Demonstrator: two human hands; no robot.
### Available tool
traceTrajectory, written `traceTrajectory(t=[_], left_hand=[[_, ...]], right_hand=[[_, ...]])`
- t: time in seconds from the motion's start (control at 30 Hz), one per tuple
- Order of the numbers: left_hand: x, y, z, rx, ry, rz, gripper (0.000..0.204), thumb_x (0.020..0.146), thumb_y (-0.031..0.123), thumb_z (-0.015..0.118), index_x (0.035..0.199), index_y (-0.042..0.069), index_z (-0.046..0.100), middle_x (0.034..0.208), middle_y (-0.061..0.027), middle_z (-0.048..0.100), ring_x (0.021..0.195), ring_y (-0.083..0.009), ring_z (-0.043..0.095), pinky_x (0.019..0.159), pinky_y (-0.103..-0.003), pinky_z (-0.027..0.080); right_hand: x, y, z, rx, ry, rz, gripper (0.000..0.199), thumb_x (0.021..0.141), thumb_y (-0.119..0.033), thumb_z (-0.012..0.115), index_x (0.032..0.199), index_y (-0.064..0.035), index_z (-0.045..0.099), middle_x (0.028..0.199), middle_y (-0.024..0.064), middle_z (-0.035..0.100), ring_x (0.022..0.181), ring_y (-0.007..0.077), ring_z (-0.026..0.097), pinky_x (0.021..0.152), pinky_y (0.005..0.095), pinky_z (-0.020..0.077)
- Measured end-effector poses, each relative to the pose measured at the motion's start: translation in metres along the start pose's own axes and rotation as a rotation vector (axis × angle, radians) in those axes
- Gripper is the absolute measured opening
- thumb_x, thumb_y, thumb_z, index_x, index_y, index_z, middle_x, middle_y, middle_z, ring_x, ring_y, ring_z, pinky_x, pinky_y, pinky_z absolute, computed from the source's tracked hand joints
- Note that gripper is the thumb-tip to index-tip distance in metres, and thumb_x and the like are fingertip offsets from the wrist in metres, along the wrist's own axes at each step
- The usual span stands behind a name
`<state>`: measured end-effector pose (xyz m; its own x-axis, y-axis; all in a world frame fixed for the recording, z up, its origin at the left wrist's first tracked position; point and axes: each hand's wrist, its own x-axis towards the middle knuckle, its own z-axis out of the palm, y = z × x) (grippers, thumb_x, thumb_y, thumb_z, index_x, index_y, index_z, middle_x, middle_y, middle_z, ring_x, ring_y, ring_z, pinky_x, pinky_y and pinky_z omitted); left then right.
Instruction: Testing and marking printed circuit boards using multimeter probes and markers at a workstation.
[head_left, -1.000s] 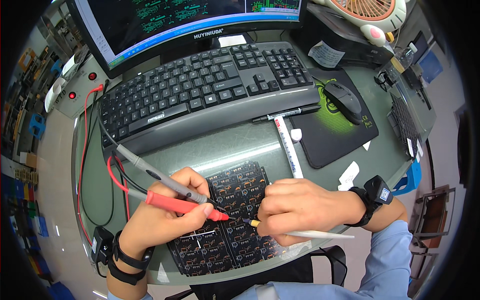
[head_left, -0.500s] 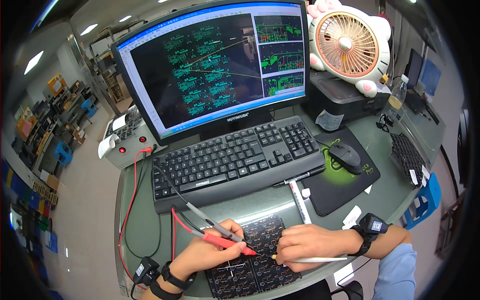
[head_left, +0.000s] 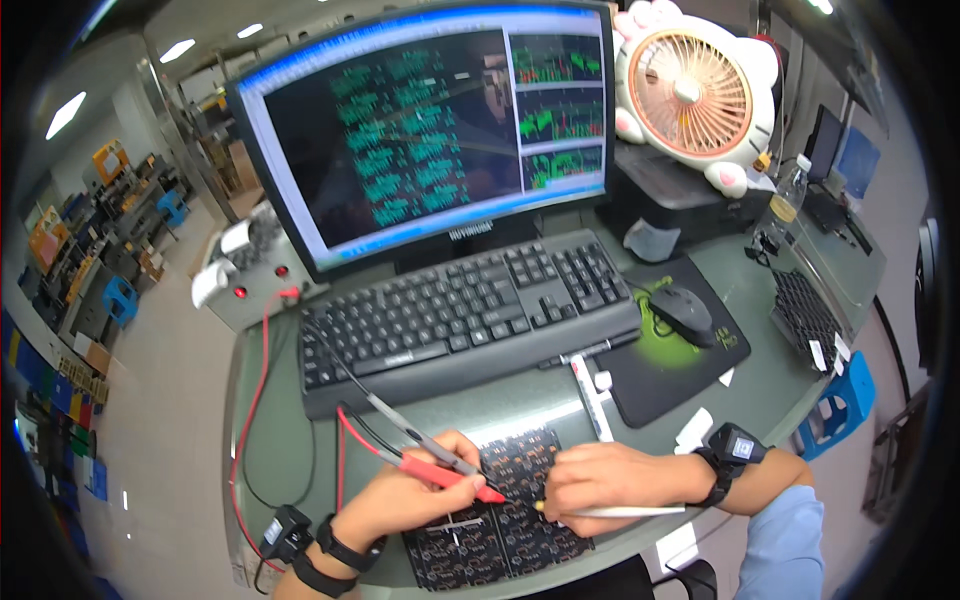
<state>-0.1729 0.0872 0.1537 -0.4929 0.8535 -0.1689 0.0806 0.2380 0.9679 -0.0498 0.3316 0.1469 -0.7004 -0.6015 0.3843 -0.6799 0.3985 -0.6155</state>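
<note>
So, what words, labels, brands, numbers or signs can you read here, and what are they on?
I don't copy out brands or wording, so here is only where marks stand:
Monitor: pale lettering on its lower frame, blurred.
Keyboard: light key marks, too small and blurred.
Mouse pad: green print, blurred.
White marker: print on its barrel, blurred.
Circuit board: tiny marks, too small to read.

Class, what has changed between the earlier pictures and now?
The view tipped up, showing more fan and monitor, whose yellow lines no longer show. Nothing was visibly grasped or released: the left hand still holds a red probe and grey probe, the right hand a white-handled tool, at the circuit board.
</note>
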Motion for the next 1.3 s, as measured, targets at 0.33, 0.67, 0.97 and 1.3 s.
traceTrajectory(t=[0.33, 0.67, 0.97, 1.3], left_hand=[[0.002, 0.007, -0.005, -0.031, 0.053, -0.031, 0.022, 0.084, 0.018, 0.069, 0.093, 0.002, 0.057, 0.076, 0.001, 0.058, 0.068, -0.004, 0.05, 0.06, -0.022, 0.041], [0.0, 0.011, -0.001, -0.049, 0.038, -0.077, 0.023, 0.082, 0.018, 0.069, 0.091, 0.002, 0.055, 0.08, 0.0006, 0.054, 0.071, -0.005, 0.047, 0.063, -0.022, 0.039], [0.003, 0.008, -0.003, -0.074, 0.051, -0.056, 0.021, 0.082, 0.016, 0.068, 0.091, 0.003, 0.055, 0.079, 0.0009, 0.053, 0.071, -0.0049, 0.047, 0.063, -0.022, 0.038], [0.002, 0.005, -0.003, -0.031, 0.05, 0.001, 0.018, 0.083, 0.014, 0.067, 0.091, 0.002, 0.056, 0.076, 0.0014, 0.057, 0.067, -0.0029, 0.049, 0.057, -0.021, 0.039]], right_hand=[[0.007, 0.01, -0.005, 0.236, 0.093, 0.087, 0.024, 0.089, -0.018, 0.069, 0.108, -0.0047, 0.062, 0.09, 0.0078, 0.06, 0.081, 0.0252, 0.061, 0.069, 0.0348, 0.0511], [0.004, 0.002, 0.0, 0.321, -0.01, 0.348, 0.015, 0.088, -0.015, 0.067, 0.098, -0.006, 0.059, 0.086, 0.0065, 0.062, 0.072, 0.0235, 0.063, 0.061, 0.0349, 0.0511], [0.011, 0.002, -0.002, 0.337, -0.024, 0.43, 0.015, 0.087, -0.017, 0.066, 0.089, -0.0057, 0.056, 0.077, 0.0066, 0.062, 0.066, 0.0215, 0.063, 0.058, 0.0324, 0.0489], [0.008, 0.005, 0.001, 0.322, 0.005, 0.424, 0.017, 0.085, -0.016, 0.066, 0.084, -0.0055, 0.053, 0.068, 0.0063, 0.059, 0.059, 0.0217, 0.061, 0.053, 0.0323, 0.0465]])
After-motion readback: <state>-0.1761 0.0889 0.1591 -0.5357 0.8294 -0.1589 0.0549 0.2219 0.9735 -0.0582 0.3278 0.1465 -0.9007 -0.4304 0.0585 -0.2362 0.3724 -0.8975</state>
